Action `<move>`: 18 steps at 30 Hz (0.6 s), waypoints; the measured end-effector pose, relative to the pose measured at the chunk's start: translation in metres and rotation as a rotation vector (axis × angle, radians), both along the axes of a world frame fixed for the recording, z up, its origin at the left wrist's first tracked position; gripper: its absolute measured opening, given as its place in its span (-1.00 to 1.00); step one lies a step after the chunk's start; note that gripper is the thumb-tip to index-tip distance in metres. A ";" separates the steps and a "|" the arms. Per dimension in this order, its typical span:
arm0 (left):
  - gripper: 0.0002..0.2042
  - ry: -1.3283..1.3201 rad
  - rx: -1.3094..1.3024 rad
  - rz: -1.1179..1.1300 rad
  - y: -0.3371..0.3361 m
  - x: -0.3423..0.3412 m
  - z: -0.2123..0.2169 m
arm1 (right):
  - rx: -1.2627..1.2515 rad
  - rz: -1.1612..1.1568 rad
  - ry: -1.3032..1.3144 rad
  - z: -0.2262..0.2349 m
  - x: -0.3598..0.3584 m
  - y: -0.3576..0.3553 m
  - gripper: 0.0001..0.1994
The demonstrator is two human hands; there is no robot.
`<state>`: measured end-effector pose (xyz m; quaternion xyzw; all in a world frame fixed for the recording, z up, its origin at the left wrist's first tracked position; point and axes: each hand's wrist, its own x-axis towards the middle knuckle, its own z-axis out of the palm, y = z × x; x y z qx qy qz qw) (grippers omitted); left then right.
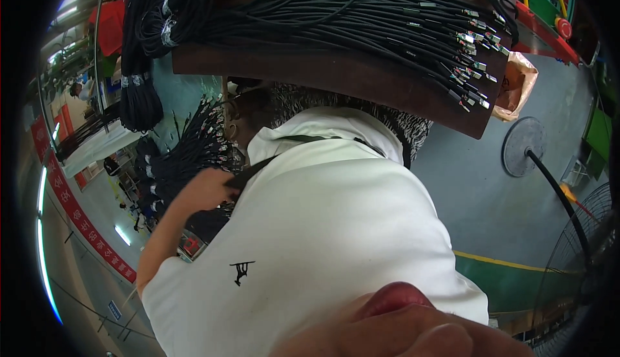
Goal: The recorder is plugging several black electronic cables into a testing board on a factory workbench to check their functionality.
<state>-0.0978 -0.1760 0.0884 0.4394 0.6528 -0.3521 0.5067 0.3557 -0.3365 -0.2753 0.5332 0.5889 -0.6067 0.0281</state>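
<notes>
At the left side of my white shirt [336,202], my left hand [208,190] is closed on a flat black strap [250,175] that runs along my waist. Its fingers are partly hidden behind the strap and the shirt. Just beyond that hand hangs a mass of black cables [187,153] with small connector ends. My right hand does not show. Ahead of me, a bundle of black cables [336,24] lies across the dark brown table [323,69], their silver connectors [475,43] fanned out at the right end.
Tied cable coils [139,102] hang over the table's left end. To the right are an open paper-lined bin [515,85], a round grey stand base [524,145] with a black pole, and a wire-caged fan [575,266]. A red banner [77,205] stretches along the far left.
</notes>
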 end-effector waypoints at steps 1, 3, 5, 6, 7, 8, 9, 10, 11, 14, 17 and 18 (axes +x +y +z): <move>-0.84 -0.067 0.110 -0.125 0.018 0.009 0.005 | 0.003 -0.020 -0.024 0.003 0.004 -0.005 -0.75; -0.87 -0.090 0.149 -0.260 0.048 0.030 0.013 | 0.003 -0.067 -0.075 0.012 0.014 -0.019 -0.76; -0.84 -0.143 0.319 -0.482 0.065 0.043 0.009 | 0.019 -0.113 -0.134 0.018 0.030 -0.023 -0.77; -0.84 -0.140 0.357 -0.500 0.076 0.047 0.002 | 0.029 -0.136 -0.165 0.023 0.038 -0.026 -0.77; -0.83 -0.135 0.391 -0.522 0.088 0.053 -0.006 | 0.034 -0.163 -0.194 0.029 0.046 -0.032 -0.78; -0.83 -0.180 0.403 -0.607 0.099 0.060 -0.013 | 0.040 -0.198 -0.220 0.034 0.046 -0.038 -0.78; -0.83 -0.176 0.365 -0.705 0.106 0.063 -0.028 | 0.048 -0.234 -0.246 0.040 0.046 -0.044 -0.79; -0.85 -0.184 0.306 -0.792 0.120 0.080 -0.038 | 0.050 -0.280 -0.275 0.047 0.039 -0.051 -0.79; -0.85 -0.216 0.245 -0.869 0.128 0.093 -0.048 | 0.058 -0.326 -0.303 0.052 0.031 -0.055 -0.80; -0.83 -0.308 0.135 -1.122 0.130 0.108 -0.096 | 0.123 -0.463 -0.390 0.056 0.021 -0.044 -0.81; -0.79 -0.400 0.058 -1.160 0.132 0.114 -0.106 | 0.204 -0.581 -0.507 0.061 0.029 -0.031 -0.82; -0.73 -0.399 0.018 -1.170 0.137 0.111 -0.104 | 0.235 -0.615 -0.548 0.065 0.031 -0.023 -0.82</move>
